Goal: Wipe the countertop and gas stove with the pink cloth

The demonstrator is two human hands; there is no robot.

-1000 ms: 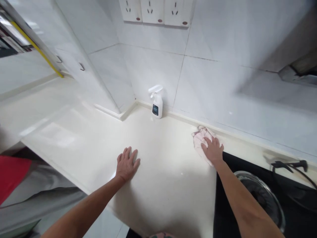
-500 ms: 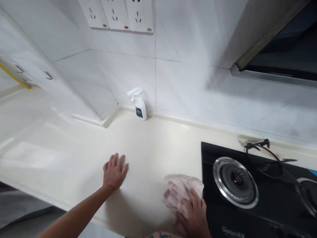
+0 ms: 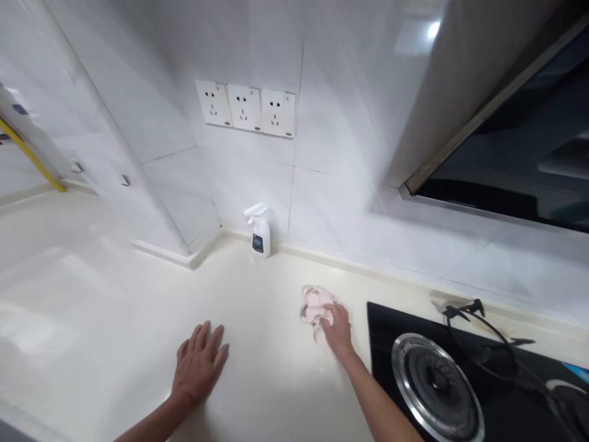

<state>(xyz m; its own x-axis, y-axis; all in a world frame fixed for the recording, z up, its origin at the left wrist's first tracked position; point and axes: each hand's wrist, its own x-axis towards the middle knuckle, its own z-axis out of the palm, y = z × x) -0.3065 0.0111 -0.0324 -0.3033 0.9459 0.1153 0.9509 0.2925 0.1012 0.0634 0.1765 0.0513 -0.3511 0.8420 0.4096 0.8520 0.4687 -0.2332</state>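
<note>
And the right hand [image 3: 338, 331] is gripping the pink cloth [image 3: 313, 304], which is lying crumpled on the tabletop [image 3: 262, 319] beneath and just beyond it, showing no clear long axis; the left hand [image 3: 197, 363] is resting flat, empty, well apart leftward.

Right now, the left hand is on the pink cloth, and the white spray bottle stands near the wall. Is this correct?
Not quite: the right hand is on the pink cloth, as the head view shows. The white spray bottle does stand near the wall.
</note>
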